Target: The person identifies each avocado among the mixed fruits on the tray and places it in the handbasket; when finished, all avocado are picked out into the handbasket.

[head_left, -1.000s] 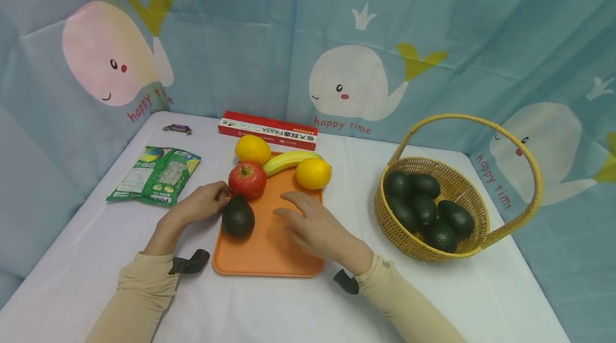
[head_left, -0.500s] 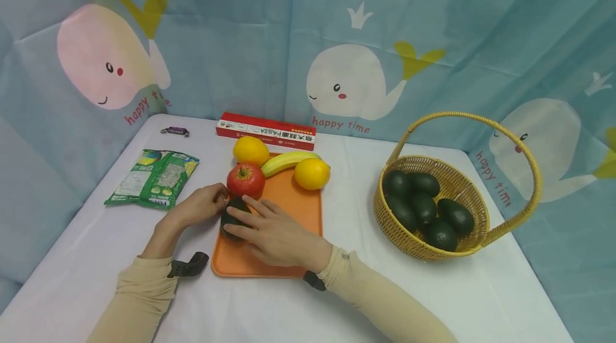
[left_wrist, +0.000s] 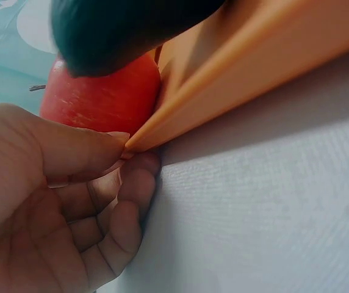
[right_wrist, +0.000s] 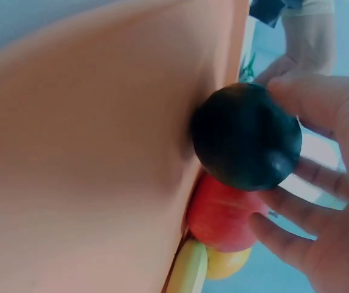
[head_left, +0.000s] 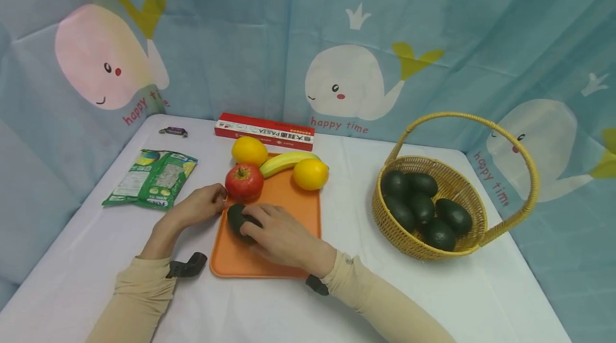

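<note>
A dark green avocado [head_left: 242, 222] is over the left part of the orange tray [head_left: 236, 263]. My right hand [head_left: 289, 237] grips it from the right side, with the thumb and fingers around it in the right wrist view. My left hand [head_left: 199, 205] pinches the tray's left rim between thumb and curled fingers, as the left wrist view shows. Just behind the avocado sits a red apple [head_left: 244, 181]. Farther back on the tray are a yellow lemon [head_left: 249, 151], a banana [head_left: 289, 162] and another lemon [head_left: 310, 174].
On the right stands a wicker basket [head_left: 385, 220] with a tall handle, holding several avocados [head_left: 420, 207]. A red pasta box [head_left: 264, 131] lies behind the tray. At the left are a green snack bag [head_left: 151, 178] and a small purple wrapped candy [head_left: 174, 131].
My right hand has moved left onto the avocado and now grips it. The avocado has turned and shifted slightly rightward. My left hand stays at the tray's rim.
</note>
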Demonstrator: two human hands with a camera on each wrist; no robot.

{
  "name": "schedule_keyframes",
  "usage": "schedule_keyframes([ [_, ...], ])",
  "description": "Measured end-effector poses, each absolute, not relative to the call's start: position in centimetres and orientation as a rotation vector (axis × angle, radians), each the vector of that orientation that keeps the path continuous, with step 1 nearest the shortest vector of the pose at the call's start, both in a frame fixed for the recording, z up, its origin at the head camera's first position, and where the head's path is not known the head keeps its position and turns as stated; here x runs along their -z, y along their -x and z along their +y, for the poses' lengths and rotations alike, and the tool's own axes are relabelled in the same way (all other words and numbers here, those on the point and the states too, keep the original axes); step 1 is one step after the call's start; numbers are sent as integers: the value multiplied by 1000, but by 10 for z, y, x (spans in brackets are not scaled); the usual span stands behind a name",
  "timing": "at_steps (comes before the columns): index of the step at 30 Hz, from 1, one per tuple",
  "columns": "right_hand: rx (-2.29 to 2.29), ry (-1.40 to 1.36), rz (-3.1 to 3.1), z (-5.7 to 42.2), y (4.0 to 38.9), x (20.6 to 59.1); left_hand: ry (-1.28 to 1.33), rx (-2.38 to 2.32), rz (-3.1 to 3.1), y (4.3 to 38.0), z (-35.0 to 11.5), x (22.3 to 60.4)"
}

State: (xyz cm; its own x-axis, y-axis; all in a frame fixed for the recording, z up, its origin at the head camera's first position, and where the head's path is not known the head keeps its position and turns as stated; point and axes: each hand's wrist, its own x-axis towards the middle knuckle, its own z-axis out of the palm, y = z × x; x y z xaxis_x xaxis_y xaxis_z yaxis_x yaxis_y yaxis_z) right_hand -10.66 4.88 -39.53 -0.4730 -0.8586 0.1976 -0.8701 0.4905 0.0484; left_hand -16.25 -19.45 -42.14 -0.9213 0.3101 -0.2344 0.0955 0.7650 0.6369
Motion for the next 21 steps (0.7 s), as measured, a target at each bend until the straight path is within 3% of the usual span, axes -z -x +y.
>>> schedule_keyframes([
  [13,-67,-1455,-2627,63,95,400,-275,-921,2631,161,-195,423],
  [21,-464,-1130,-2704,127,97,374,-250,-924,2607,163,-194,423],
])
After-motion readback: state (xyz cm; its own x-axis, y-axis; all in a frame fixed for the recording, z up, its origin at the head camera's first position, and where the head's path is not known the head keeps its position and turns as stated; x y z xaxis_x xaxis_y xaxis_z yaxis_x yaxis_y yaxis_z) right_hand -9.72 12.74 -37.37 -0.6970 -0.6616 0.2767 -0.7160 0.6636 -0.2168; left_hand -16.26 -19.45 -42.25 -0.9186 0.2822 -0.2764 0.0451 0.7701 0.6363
